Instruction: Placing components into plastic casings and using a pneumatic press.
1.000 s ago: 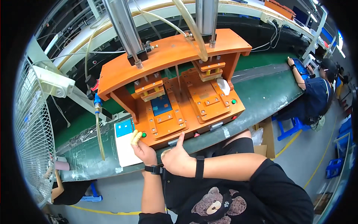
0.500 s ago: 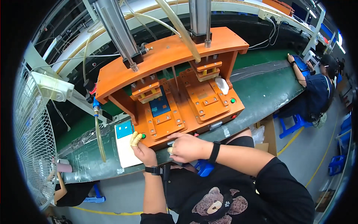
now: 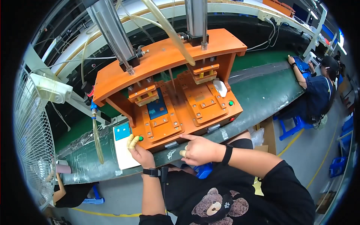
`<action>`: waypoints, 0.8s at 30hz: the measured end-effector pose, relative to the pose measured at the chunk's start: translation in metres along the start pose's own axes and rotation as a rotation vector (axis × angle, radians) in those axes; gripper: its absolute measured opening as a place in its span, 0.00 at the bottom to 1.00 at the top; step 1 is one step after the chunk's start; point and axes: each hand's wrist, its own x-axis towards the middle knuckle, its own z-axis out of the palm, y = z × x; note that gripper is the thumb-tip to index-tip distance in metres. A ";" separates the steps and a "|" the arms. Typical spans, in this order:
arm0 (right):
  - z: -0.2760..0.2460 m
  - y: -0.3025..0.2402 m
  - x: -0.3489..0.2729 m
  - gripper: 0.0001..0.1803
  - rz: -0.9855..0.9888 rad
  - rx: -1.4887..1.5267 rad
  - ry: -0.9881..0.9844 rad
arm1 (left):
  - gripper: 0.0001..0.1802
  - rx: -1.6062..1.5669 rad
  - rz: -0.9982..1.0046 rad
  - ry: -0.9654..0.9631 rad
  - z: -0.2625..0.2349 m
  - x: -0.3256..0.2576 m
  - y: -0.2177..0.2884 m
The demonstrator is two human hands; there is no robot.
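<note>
Head view of a two-station orange press fixture (image 3: 176, 93) standing on a green bench (image 3: 270, 93). The left hand (image 3: 140, 152), wearing pale finger cots, rests at the fixture's front-left corner, its fingers (image 3: 131, 141) loosely curled and grasping nothing, their tips touching or just beside the small green button (image 3: 141, 138), which lies at about 1 o'clock from the knuckles. The right hand (image 3: 198, 150) hovers at the front edge of the fixture base with the index finger extended toward 10 o'clock and the other fingers half folded; it holds nothing. A blue part (image 3: 157, 107) sits in the left nest, its long axis running roughly 12 to 6 o'clock, at about 11 o'clock from the right hand and 1 o'clock from the left; the two hands stand about equally near it, the left being the one at the button. The right nest (image 3: 204, 103) looks bare. A second green button (image 3: 231, 102) lies at the fixture's right side, at 2 o'clock from the right hand and well apart from it. A white card with a blue patch (image 3: 123, 146) lies just beside the left hand at 9 o'clock. A wire fan guard (image 3: 32, 146) fills the far left; another person (image 3: 318, 90) sits at the bench at 3 o'clock
</note>
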 end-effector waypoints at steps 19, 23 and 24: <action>0.015 0.014 0.038 0.23 -0.152 0.205 0.028 | 0.14 0.137 0.087 -0.037 -0.001 0.001 0.007; 0.012 0.014 0.032 0.21 -0.121 0.183 0.030 | 0.14 0.159 0.130 -0.043 0.001 0.002 0.006; 0.012 0.014 0.030 0.21 -0.108 0.163 0.025 | 0.14 0.158 0.129 -0.043 0.001 0.002 0.006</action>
